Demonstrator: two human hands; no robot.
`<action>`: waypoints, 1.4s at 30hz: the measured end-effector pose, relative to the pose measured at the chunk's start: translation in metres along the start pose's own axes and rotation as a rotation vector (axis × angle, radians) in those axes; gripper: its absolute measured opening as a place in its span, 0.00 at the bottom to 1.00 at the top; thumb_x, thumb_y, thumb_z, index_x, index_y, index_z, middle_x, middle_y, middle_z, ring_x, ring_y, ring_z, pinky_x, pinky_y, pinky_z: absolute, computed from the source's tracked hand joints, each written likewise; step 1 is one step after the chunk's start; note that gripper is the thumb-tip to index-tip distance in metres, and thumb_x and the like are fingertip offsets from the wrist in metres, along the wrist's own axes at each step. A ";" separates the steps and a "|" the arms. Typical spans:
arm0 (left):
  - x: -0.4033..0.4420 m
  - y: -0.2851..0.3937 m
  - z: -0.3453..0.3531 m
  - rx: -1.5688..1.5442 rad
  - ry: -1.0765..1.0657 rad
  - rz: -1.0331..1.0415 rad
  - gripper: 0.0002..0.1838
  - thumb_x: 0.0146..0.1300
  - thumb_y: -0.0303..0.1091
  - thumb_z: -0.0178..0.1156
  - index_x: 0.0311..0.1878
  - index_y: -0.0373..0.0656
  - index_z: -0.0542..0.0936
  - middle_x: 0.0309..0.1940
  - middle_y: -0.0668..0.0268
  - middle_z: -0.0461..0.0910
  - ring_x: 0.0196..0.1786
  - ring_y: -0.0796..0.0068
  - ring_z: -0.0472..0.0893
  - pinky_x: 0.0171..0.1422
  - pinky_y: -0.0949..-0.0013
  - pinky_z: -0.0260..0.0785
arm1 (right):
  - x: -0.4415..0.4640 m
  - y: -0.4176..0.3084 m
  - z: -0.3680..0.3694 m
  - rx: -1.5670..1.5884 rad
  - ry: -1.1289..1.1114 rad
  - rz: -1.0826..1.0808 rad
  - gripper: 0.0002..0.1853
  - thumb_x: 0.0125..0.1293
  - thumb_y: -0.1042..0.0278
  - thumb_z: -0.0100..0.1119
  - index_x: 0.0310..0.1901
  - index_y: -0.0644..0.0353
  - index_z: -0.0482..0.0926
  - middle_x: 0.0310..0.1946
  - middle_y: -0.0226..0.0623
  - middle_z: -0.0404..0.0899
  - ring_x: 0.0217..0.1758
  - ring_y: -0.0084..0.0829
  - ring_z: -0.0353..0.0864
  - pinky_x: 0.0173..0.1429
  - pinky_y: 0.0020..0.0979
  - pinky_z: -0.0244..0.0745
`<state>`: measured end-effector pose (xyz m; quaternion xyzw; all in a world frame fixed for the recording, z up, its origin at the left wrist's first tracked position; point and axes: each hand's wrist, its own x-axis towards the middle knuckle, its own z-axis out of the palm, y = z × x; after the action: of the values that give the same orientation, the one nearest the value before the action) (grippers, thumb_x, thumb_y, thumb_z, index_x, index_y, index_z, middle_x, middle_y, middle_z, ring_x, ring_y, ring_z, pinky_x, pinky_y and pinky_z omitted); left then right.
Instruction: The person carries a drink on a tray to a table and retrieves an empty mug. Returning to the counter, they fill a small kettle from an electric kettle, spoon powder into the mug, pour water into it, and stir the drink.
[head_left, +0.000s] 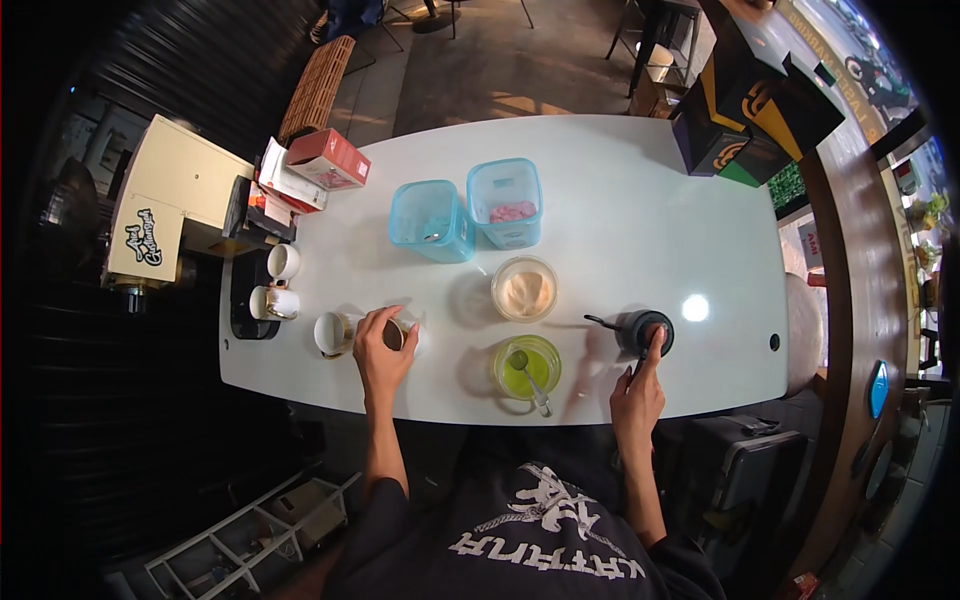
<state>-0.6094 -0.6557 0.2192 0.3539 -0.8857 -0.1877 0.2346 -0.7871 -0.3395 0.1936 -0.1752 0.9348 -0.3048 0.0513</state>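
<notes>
My left hand [383,350] is closed around a small cup [396,334] with a dark inside, next to a white cup [331,334]. On the right, my right hand [640,390] grips a small black kettle [634,328] standing on the table, a finger resting on its lid and its thin spout pointing left. Between my hands sits a clear bowl of green liquid [515,381], a spoon [531,377] leaning in it. Just beyond is a round bowl with beige contents [524,289].
Two light-blue tubs [432,215] stand at mid-table, one holding something pink [513,211]. White mugs [275,302] sit on a black tray [247,320] at left, near a cream machine [165,200] and a red box [330,158]. Black boxes [725,120] occupy the far right corner.
</notes>
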 end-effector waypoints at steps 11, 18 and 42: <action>0.019 -0.004 -0.016 -0.127 -0.186 0.074 0.35 0.51 0.38 0.75 0.62 0.40 0.73 0.51 0.53 0.78 0.55 0.50 0.76 0.58 0.54 0.70 | -0.008 -0.039 -0.010 -0.181 0.191 0.185 0.45 0.66 0.62 0.63 0.78 0.55 0.45 0.55 0.59 0.75 0.48 0.59 0.80 0.46 0.48 0.75; 0.054 -0.029 -0.088 -0.373 -0.411 0.140 0.40 0.56 0.39 0.74 0.68 0.38 0.66 0.61 0.50 0.71 0.63 0.48 0.73 0.66 0.54 0.67 | 0.012 -0.132 -0.030 -0.085 0.464 0.179 0.18 0.66 0.71 0.63 0.55 0.67 0.75 0.35 0.44 0.74 0.31 0.36 0.72 0.38 0.37 0.70; 0.196 -0.013 0.011 -0.321 -0.692 0.474 0.67 0.39 0.43 0.82 0.77 0.36 0.46 0.70 0.47 0.58 0.73 0.48 0.62 0.75 0.54 0.61 | 0.081 -0.267 0.107 0.204 0.236 -0.093 0.12 0.64 0.65 0.60 0.35 0.68 0.76 0.27 0.51 0.81 0.30 0.53 0.82 0.35 0.47 0.75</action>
<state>-0.7338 -0.8030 0.2585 0.0168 -0.9282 -0.3713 0.0132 -0.7621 -0.6286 0.2642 -0.1753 0.8895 -0.4184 -0.0554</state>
